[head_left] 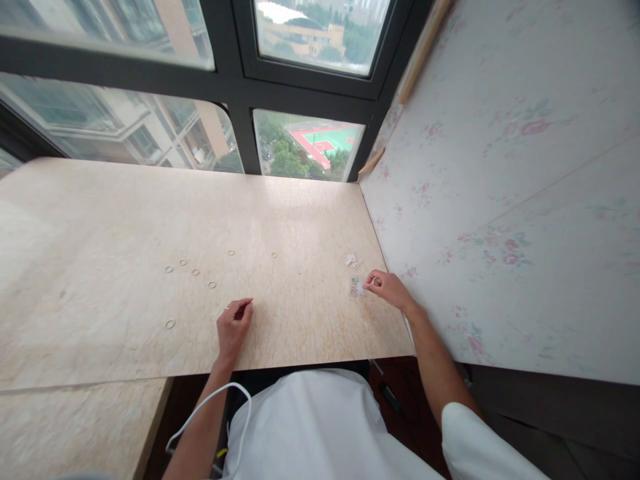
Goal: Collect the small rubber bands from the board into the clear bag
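My right hand [389,288] is at the right of the sill, thumb and fingers pinched at the edge of a small clear packet [355,288] with tiny coloured rings in it. Just beyond the packet lie small crumpled white pieces [351,260]. My left hand [234,325] rests on the surface near the front edge, its fingers curled with the tips together; whatever they hold, if anything, is too small to make out. Several thin rings lie scattered to its left and beyond, among them one ring [212,285] close by and another ring [171,324] farther left.
The beige stone sill [300,320] runs along a dark-framed window [305,90]. A flower-patterned wall [500,200] bounds it on the right. A white cable [207,399] loops over my left forearm, below the sill's front edge.
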`<state>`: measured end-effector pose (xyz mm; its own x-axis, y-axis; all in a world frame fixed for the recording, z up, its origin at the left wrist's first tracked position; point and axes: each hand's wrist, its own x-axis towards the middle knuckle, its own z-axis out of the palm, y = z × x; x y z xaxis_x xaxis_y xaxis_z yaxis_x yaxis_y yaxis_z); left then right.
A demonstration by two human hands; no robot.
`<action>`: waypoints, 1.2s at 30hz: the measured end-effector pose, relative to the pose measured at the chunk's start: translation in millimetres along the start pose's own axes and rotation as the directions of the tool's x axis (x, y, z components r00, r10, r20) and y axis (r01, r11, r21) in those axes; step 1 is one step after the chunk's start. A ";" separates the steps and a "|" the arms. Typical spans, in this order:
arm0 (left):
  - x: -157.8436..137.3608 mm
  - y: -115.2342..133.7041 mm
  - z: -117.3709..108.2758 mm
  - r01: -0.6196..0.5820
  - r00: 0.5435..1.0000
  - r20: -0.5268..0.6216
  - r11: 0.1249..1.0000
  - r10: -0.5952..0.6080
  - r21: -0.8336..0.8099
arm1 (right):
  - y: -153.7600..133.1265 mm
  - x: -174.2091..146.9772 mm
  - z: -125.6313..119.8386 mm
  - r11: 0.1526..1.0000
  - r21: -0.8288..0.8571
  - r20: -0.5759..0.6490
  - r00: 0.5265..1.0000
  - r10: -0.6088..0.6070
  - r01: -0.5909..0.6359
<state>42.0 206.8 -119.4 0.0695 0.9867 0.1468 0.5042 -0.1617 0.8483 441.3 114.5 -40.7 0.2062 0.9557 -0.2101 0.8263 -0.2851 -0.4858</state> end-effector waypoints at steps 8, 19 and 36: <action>0.1 4.2 -0.9 0.019 1.000 -0.009 1.000 -0.019 -0.009 | -7.7 20.0 5.6 0.990 -0.131 -0.065 0.997 0.045 -0.053; 0.7 3.7 -1.4 0.012 1.000 -0.013 1.000 -0.013 -0.009 | -7.6 13.0 5.3 0.991 -0.134 -0.060 0.998 0.017 -0.025; 0.0 3.8 0.1 0.004 1.000 0.001 1.000 -0.004 0.015 | 12.3 -14.1 8.1 0.951 -0.257 0.105 0.974 0.202 -0.170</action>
<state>44.0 206.1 -116.2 0.0678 0.9874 0.1429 0.5177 -0.1573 0.8410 444.3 96.9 -50.6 0.3127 0.8653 -0.3918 0.8860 -0.4144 -0.2081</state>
